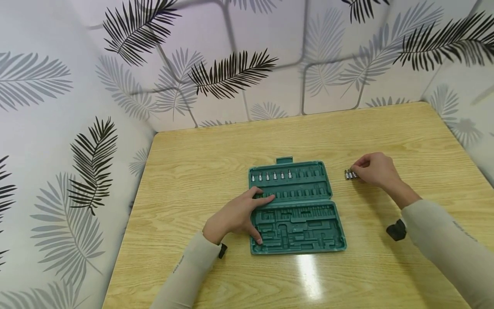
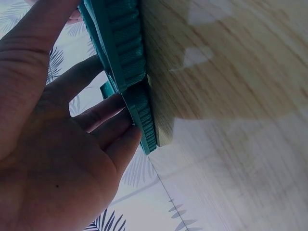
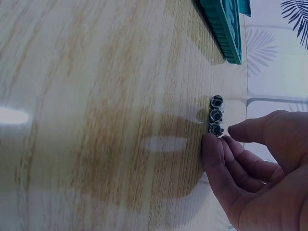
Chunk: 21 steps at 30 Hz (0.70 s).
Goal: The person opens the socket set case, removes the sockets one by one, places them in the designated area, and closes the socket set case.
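A green plastic socket-bit case (image 1: 299,251) lies unfolded on the table. Several silver bits (image 1: 268,176) stand along the left part of its upper row; the slots to their right hold none. Across the case's left edge the left hand (image 1: 240,212) is spread, thumb on the lower half and fingers on the upper half. To the right of the case, three short socket bits (image 3: 216,115) lie side by side on the wood. The right hand (image 1: 376,169) pinches at the near end of that row, thumb and fingertips around the last bit; its fingers partly cover it.
The wooden table (image 1: 193,171) reaches back to a wall covering (image 1: 278,86) with a leaf pattern. A small latch tab (image 1: 284,160) sticks out at the case's far edge. Dark wrist mounts hang under both sleeves.
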Tool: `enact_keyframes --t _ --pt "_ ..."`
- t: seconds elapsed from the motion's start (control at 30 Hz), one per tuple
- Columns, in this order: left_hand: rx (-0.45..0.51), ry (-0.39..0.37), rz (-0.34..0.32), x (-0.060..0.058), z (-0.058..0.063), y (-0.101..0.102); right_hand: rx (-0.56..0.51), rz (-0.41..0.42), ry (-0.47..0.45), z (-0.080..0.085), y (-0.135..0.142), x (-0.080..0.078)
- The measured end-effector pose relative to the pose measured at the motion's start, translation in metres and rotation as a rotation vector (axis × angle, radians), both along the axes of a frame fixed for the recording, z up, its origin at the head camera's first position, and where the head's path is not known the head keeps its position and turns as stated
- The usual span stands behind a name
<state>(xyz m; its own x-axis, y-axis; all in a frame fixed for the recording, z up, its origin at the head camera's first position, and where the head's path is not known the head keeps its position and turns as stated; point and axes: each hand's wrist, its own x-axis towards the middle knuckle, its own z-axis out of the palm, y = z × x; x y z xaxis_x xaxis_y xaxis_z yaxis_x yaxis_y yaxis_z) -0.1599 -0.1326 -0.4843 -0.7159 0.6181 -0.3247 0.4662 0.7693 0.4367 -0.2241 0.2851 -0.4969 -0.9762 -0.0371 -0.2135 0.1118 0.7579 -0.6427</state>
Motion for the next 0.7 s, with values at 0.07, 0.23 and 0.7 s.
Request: enact_keyframes --t 0.07,0.23,0.7 --pt "-0.001 -0.003 0.001 0.0 0.0 0.0 0.0 -0.001 0.001 0.0 0.0 0.0" --pt "-0.002 -0.002 0.003 0.0 0.0 0.0 0.008 0.004 0.004 0.001 0.0 0.001" --pt "-0.005 0.009 -0.003 0.0 -0.001 -0.001 -0.011 0.013 0.172 0.013 -0.036 -0.008"
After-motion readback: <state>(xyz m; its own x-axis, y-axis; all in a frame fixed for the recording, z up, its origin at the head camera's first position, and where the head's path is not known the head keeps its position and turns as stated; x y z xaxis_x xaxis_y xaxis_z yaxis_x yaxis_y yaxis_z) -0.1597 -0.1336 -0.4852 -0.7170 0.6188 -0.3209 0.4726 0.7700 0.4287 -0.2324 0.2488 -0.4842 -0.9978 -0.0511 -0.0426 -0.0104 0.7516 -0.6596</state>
